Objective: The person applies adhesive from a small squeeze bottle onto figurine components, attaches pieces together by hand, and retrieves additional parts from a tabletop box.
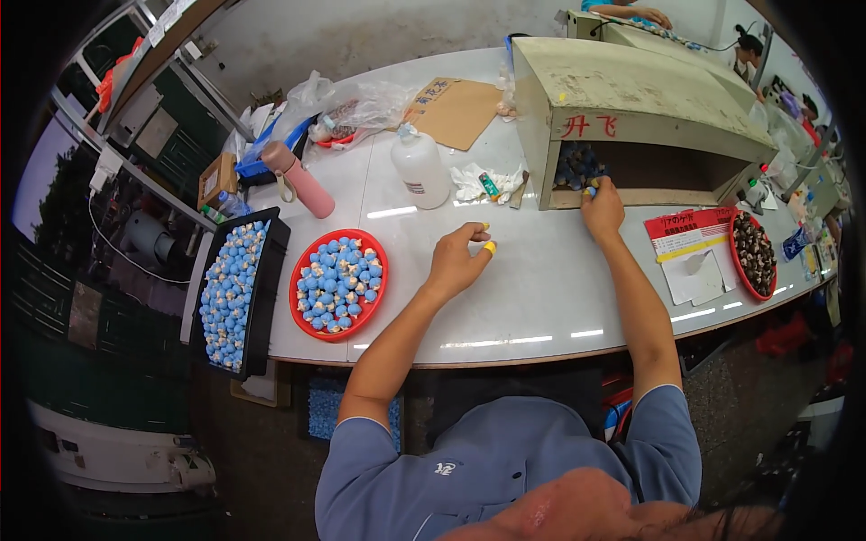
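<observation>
Sitting by dark pieces [575, 164] in box [622, 86]: right hand [603, 212], can't tell grip. Left hand [457, 261]: thumb, forefinger spread.

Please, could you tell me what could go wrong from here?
The left forearm is close to the round red plastic tray heaped with small blue balls; a sideways swing might bump it and scatter them.

The long black rectangular tray of similar balls seems to reach past the front edge of the white table, so a knock could perhaps tip it.

The right grip is at small dark pieces near the large beige box's mouth; some may spill.
</observation>
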Available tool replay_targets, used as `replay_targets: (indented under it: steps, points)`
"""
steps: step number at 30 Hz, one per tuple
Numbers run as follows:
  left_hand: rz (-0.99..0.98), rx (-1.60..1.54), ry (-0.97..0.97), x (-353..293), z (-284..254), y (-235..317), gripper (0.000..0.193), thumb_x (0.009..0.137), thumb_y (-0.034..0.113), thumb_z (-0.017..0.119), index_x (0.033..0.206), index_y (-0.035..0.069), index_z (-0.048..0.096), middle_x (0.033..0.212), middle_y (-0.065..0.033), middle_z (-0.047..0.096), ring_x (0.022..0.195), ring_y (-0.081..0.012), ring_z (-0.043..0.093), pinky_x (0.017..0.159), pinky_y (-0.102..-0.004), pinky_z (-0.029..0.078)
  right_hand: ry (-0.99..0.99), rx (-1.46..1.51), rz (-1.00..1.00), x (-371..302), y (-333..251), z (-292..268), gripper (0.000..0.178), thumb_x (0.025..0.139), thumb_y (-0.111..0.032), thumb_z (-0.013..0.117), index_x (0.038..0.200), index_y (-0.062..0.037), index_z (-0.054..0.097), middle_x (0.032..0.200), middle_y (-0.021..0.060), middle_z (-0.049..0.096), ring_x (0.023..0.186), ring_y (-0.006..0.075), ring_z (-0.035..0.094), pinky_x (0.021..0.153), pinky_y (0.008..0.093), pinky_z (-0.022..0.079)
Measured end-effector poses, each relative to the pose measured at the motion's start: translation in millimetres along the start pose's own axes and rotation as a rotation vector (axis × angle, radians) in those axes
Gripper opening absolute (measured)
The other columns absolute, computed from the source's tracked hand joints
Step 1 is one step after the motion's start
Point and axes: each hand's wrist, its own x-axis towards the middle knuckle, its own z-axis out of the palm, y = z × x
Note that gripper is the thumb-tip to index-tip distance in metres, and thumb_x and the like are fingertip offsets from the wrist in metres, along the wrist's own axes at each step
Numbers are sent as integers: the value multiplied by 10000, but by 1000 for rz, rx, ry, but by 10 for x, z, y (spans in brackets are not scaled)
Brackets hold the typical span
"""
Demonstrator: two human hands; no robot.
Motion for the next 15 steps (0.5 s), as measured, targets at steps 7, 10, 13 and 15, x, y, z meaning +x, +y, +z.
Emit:
replay_targets:
  steps: [7,10,13,15]
  points:
    - [-108,-523,-101,56,368,-125,319,903,171,630,1162,-8,582,1094,-110,645,961,-123,594,732,-247,473,-872,1375,385,-714,-530,-331,383,899,-104,607,1242,-47,445,879,50,621,715,107,595,603,211,489]
    - [-24,-574,-313,46,449,-117,410,883,202,672,1245,51,552,1297,-116,506,1078,-163,553,805,-256,468,-981,1375,362,-933,-692,-355,467,896,-121,627,1293,-37,396,880,59,619,681,113,594,585,206,492]
    - [-5,-644,-339,-7,446,-190,386,875,175,677,1229,70,566,1326,-106,479,1079,-169,553,816,-260,469,-1019,1407,368,-983,-682,-308,497,907,-153,624,1311,-28,363,865,63,618,689,117,596,581,212,485]
    - [-26,-655,-351,-9,480,-199,375,866,146,678,1212,57,565,1306,-109,499,1081,-164,552,821,-259,470,-968,1288,362,-1015,-669,-367,502,911,-160,621,1316,-25,356,857,64,618,688,121,598,582,212,480]
